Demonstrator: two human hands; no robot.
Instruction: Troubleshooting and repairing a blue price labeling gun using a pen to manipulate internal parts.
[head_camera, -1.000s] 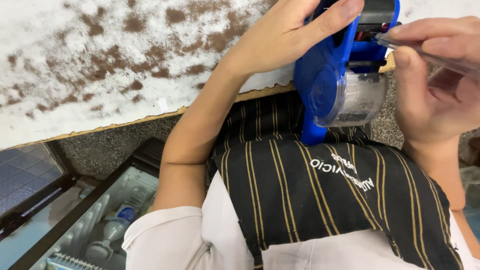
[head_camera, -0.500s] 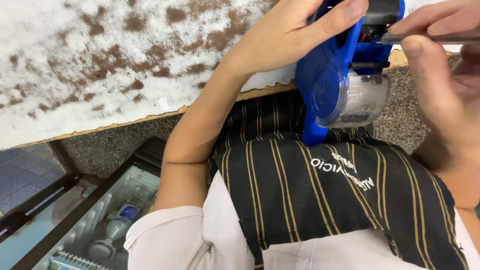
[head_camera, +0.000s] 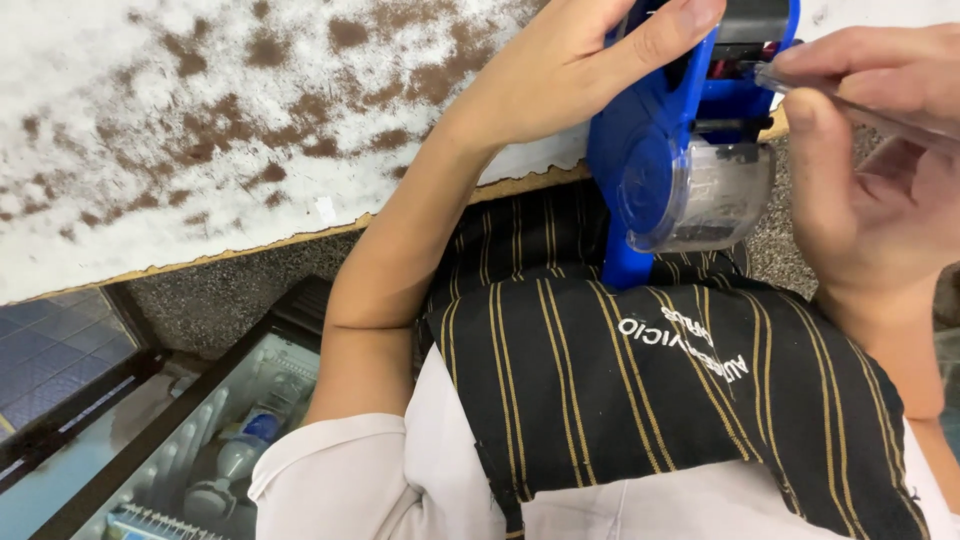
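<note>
Left hand (head_camera: 570, 70) clamped round upright blue label gun (head_camera: 650, 150), right hand (head_camera: 860, 190) just beside, pinching a thin clear pen-like tool (head_camera: 860, 105) aimed leftward into its top.

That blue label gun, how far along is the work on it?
Done: the blue label gun is up off the speckled counter, gripped in the left hand. In hand: the right hand pokes a thin clear stick into the gun's top. Left: the stick is not yet out; whether the clear roll housing holds labels is unclear.
</note>
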